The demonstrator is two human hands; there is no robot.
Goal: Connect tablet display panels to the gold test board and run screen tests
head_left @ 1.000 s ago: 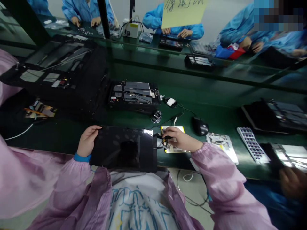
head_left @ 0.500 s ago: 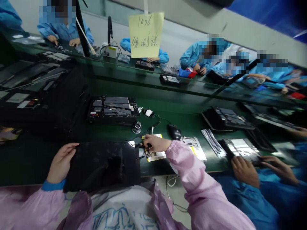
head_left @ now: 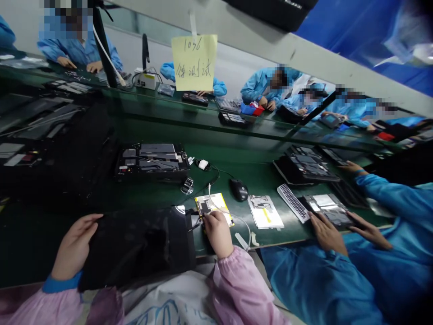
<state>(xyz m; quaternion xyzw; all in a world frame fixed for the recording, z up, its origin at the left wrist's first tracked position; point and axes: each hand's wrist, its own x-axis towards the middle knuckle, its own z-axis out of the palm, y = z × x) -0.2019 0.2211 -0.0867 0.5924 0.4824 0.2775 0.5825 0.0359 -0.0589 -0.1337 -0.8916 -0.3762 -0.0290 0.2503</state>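
My left hand grips the left edge of a glossy black screen panel, thumb and fingers closed on it. The panel lies tilted at the bench's front edge, partly over my lap. My right hand is closed in a pinch over the near side of a white battery pack with yellow edges and a dark circuit board. What its fingertips hold is hidden. Short black cables run between the panel's right edge and the board. A white cable with a plug lies across the pack.
A black mouse, a second battery pack and a white keyboard lie to the right. Stacked opened devices stand behind the panel. A co-worker's hands work on a device at the right. A yellow note hangs ahead.
My right hand has shifted from the pack's upper edge down to its near side, wrist turned toward me. My left hand keeps its hold. The co-worker's device has moved slightly; the view has tilted.
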